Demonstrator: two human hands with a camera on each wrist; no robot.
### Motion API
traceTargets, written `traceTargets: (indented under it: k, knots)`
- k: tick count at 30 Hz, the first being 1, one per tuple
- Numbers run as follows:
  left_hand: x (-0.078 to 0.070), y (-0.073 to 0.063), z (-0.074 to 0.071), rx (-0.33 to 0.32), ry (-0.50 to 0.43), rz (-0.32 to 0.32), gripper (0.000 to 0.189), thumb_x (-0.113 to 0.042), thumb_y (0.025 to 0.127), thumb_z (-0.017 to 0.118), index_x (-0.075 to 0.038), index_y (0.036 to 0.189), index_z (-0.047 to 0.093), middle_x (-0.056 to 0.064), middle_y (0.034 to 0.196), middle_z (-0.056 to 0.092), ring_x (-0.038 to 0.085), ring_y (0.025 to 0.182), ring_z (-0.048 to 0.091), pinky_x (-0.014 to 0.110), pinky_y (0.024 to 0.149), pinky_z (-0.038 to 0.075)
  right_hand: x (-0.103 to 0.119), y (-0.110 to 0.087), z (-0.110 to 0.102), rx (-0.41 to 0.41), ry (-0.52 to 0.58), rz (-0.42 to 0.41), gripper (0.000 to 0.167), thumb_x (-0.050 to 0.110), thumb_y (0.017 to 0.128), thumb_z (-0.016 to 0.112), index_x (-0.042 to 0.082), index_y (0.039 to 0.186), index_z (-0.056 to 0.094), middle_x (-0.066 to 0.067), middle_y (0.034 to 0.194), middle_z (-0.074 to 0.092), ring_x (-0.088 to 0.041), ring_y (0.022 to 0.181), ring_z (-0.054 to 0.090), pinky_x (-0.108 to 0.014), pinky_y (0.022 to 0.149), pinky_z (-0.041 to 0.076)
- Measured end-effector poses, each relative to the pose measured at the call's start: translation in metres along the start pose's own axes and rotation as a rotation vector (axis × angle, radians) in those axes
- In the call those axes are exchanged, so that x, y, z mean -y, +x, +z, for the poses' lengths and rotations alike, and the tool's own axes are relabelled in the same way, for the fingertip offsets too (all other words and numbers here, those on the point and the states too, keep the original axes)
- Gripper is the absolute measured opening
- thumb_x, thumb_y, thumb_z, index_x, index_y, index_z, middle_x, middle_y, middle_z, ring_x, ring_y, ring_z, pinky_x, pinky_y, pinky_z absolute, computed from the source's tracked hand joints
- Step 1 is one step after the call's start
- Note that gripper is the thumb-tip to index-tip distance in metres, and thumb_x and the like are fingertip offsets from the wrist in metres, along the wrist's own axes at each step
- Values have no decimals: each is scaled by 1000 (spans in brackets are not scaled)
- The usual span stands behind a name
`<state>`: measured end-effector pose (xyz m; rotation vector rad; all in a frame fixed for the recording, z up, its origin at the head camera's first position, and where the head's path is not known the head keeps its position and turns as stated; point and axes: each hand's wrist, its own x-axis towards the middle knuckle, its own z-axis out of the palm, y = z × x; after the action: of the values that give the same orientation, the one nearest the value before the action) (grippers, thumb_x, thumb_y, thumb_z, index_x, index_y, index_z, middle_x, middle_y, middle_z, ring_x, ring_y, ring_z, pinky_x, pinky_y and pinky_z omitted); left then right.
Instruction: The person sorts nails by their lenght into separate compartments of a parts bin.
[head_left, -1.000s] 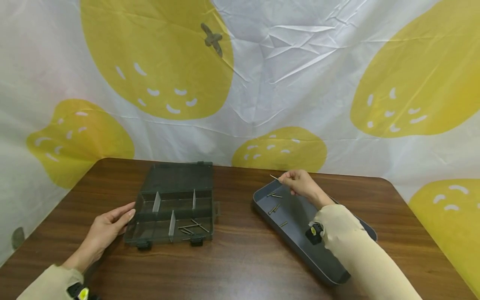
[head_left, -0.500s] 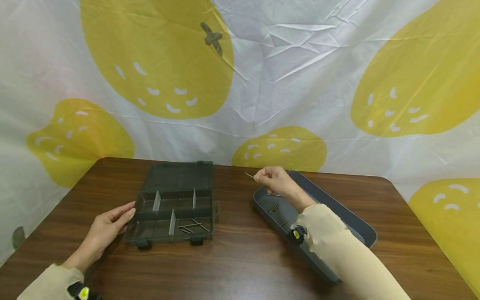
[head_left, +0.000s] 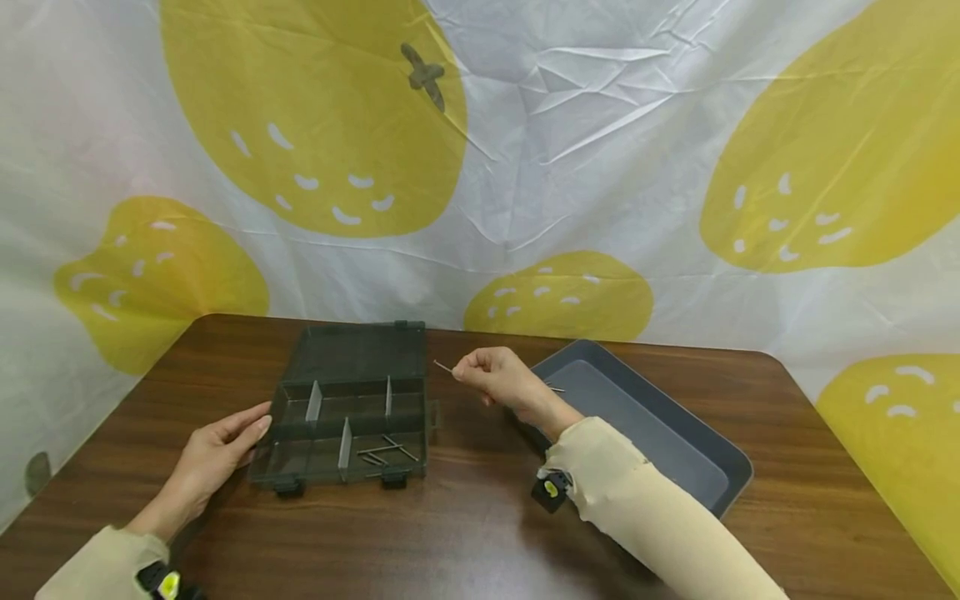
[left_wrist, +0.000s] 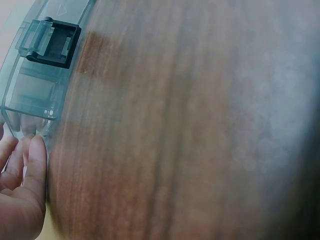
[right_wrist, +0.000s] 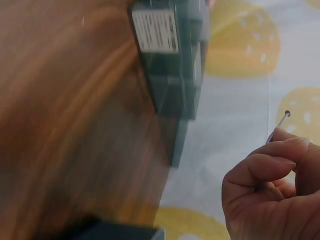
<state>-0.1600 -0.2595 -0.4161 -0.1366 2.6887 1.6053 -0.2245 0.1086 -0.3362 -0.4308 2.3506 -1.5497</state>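
Observation:
My right hand (head_left: 498,382) pinches a screw (head_left: 443,366) between thumb and fingertips, its head pointing outward to the left. In the right wrist view the round screw head (right_wrist: 287,114) shows above the fingers. The hand is raised over the table between the tray and the box. On the left, a dark translucent compartment box (head_left: 300,454) lies with its lid (head_left: 365,350) folded back. Several screws (head_left: 381,451) lie in its front right compartment. My left hand (head_left: 213,454) touches the box's left side with extended fingers; in the left wrist view, fingertips (left_wrist: 37,145) meet its corner.
A grey tray (head_left: 675,408) stands at the right, partly covered by my right arm; a few screws (head_left: 555,387) show at its left end. Grey dividers (head_left: 345,446) stand up in the box. A fruit-print cloth (head_left: 510,167) hangs behind the wooden table (head_left: 465,533).
My right hand has moved left with the screw, from over the tray to the gap near the box, dipping slightly at the last. My left hand and the box have stayed still.

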Motion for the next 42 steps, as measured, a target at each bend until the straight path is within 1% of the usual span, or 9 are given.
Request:
traceTargets:
  k: [4,9,10,12,16,20,26,31,42]
  knots:
    - [0,1,0,-6,1,1,66,-48,93,52,-4,141,42,19,141,40,-19,85,49,14,71,52,1,1,15,23,17,-30,18,10,94,57,-7,98,62,0,63,50,-9,44,37,-24,46,33]
    - [0,1,0,-6,-2,-1,66,-48,93,52,-4,141,42,19,141,40,-18,84,50,15,70,52,1,3,32,71,3,-42,20,7,94,57,-12,100,62,-16,81,63,-6,41,36,-21,44,34]
    - [0,1,0,-5,-3,-3,66,-48,93,52,-4,141,42,19,141,40,-18,84,50,15,70,52,2,3,35,81,5,-35,20,7,94,57,-12,100,62,-17,79,62,-6,40,36,-21,44,34]
    - [0,1,0,1,-4,-7,66,-48,93,52,-4,142,41,19,142,39,-19,84,49,15,71,52,2,3,41,101,-1,-44,21,7,94,57,-13,100,62,-15,78,62,-6,40,36,-20,44,34]
    - [-1,1,0,9,-7,-13,67,-49,94,51,-4,142,40,20,143,37,-20,84,48,14,71,51,1,3,51,120,-13,-60,21,9,93,58,-11,96,63,0,59,52,-5,39,37,-19,44,35]
    - [-1,1,0,10,-5,-8,66,-48,94,51,-4,142,40,20,143,37,-21,84,48,14,71,51,-1,1,59,117,-19,-52,18,8,92,59,-9,92,63,5,52,44,-5,38,36,-18,43,33]
    - [-1,1,0,1,2,3,66,-48,94,51,-4,142,41,21,143,39,-16,83,51,15,70,52,-6,-1,67,109,14,-42,16,5,90,60,-11,89,63,5,48,42,-3,35,31,-18,38,27]
    - [-1,1,0,9,-1,-6,66,-48,94,51,-4,142,40,20,143,38,-19,83,49,14,71,51,-12,-3,72,101,23,-31,15,4,89,61,-11,87,64,7,44,38,-3,35,27,-17,37,23]
    - [-1,-1,0,3,-3,-1,66,-48,94,51,-4,142,40,20,143,38,-20,84,48,14,70,51,-21,-8,80,33,-32,-39,12,4,83,67,-7,81,69,7,46,41,-2,37,28,-17,37,23]
